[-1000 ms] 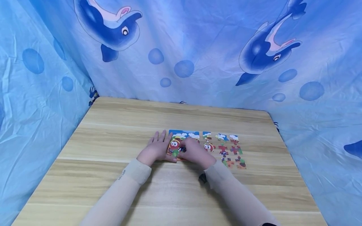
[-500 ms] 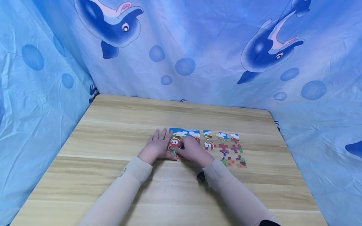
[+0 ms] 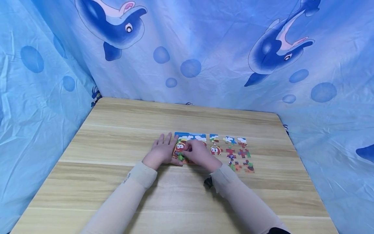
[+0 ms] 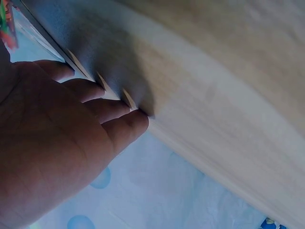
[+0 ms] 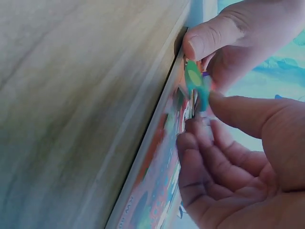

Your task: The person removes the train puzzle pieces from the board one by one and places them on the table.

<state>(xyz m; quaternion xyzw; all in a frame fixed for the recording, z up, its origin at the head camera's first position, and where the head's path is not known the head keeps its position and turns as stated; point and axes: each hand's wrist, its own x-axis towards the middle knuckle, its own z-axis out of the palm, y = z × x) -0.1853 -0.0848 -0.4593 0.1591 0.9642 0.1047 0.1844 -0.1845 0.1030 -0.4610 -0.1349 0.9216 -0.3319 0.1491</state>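
Note:
My left hand [image 3: 162,152] lies spread on the table along the left side of a colorful cartoon puzzle board [image 3: 190,134]. Its thumb [image 5: 207,42] rests at the board's near edge in the right wrist view, and the left wrist view shows its fingers [image 4: 126,129] extended. Over the board, my right hand [image 3: 200,152] pinches a green puzzle piece [image 5: 194,78] between thumb and fingers. The piece looks tilted above the board's near left part, close to the left thumb. My right hand covers much of the board, so whether the piece touches its surface cannot be told.
Right of the board lie several loose puzzle pieces in rough rows, among them a piece with a red face [image 3: 215,150], a cloud piece [image 3: 230,140] and a red piece [image 3: 244,153]. Beyond the wooden table [image 3: 175,195] hangs a blue dolphin-print curtain [image 3: 210,42].
The right hand has shifted slightly left over the board and turned a little, still pinching the piece. The left hand holds its place. The head view has tilted slightly.

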